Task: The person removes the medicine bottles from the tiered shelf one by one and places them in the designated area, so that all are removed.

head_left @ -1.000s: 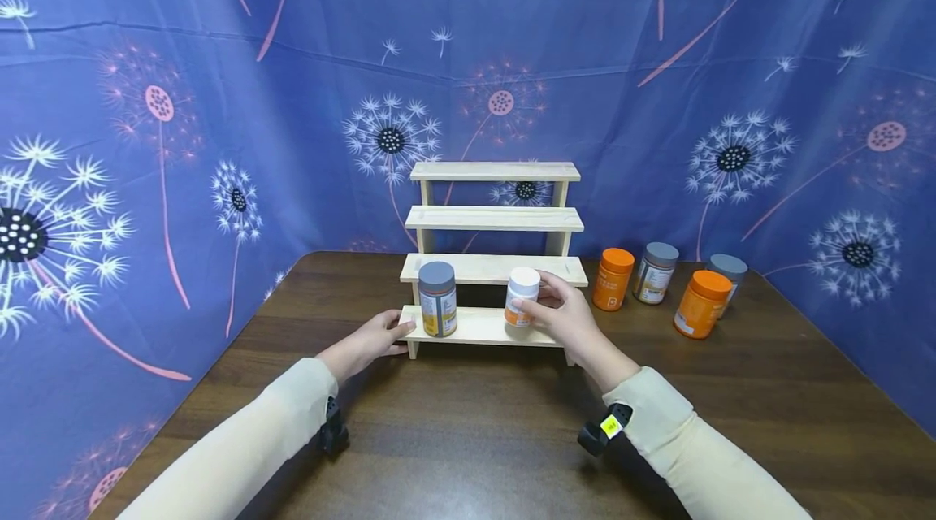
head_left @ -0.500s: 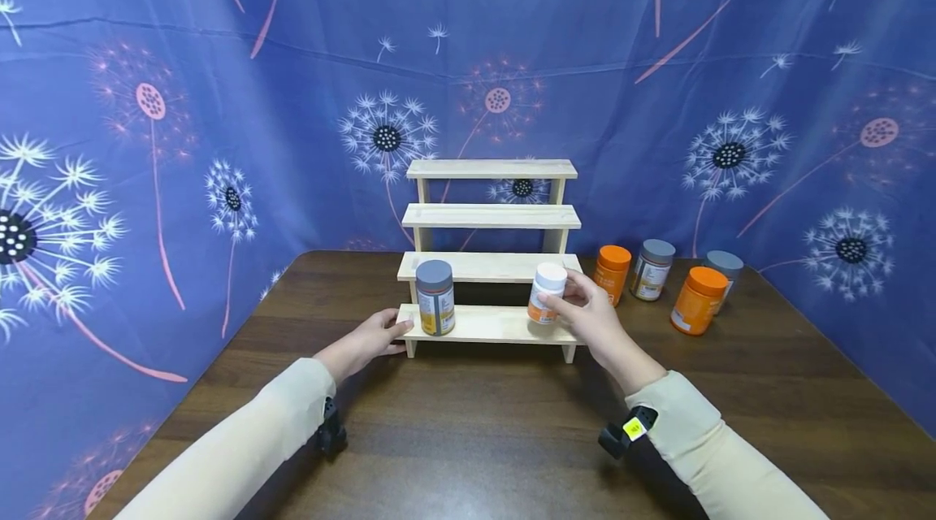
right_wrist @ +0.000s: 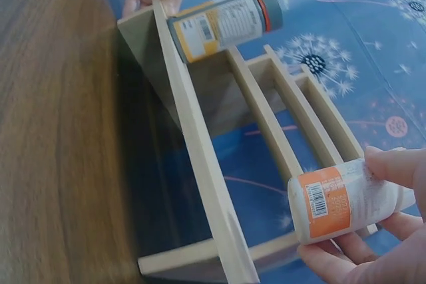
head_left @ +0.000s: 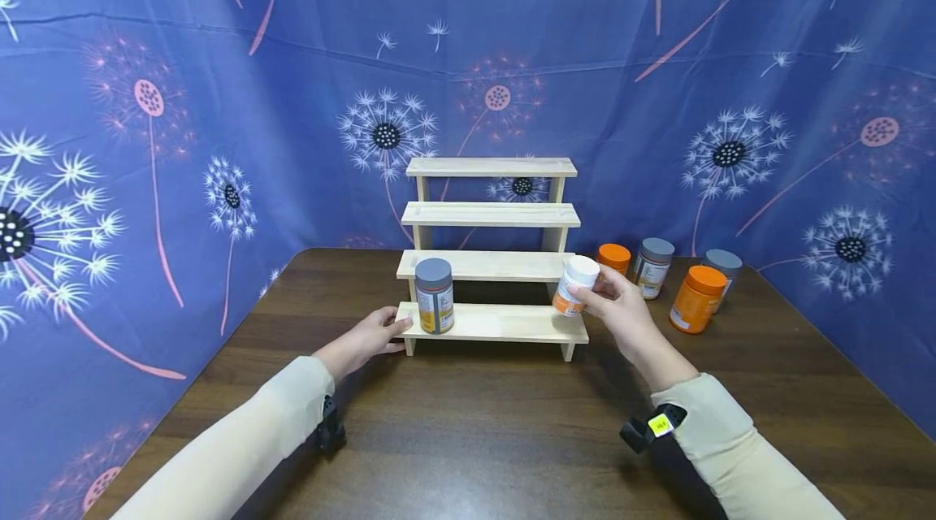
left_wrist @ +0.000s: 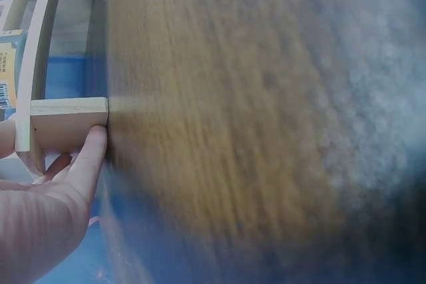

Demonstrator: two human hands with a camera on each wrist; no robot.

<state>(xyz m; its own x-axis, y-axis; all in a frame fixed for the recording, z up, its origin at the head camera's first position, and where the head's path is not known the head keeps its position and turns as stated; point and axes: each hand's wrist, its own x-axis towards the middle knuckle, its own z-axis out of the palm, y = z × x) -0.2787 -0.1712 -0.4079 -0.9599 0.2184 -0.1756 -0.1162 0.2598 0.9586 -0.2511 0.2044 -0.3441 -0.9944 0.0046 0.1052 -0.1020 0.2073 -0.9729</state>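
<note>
A four-tier wooden display shelf stands near the back of the table. My left hand grips the left end of its bottom tier, and in the left wrist view a finger presses against the end support. Near that end, a jar with a grey lid stands upright on the bottom tier. My right hand holds a small white bottle with an orange label between thumb and fingers, tilted, over the right end of the bottom tier. The right wrist view shows the bottle's barcode side, with fingers around its cap end.
Right of the shelf stand an orange jar, partly hidden by my right hand, a grey-lidded jar, another orange jar and a second grey-lidded jar behind it. A blue dandelion-print cloth hangs behind the brown table.
My right hand has carried the white bottle rightward along the bottom tier to its right end, and the bottle has tilted. My left hand keeps its grip on the shelf.
</note>
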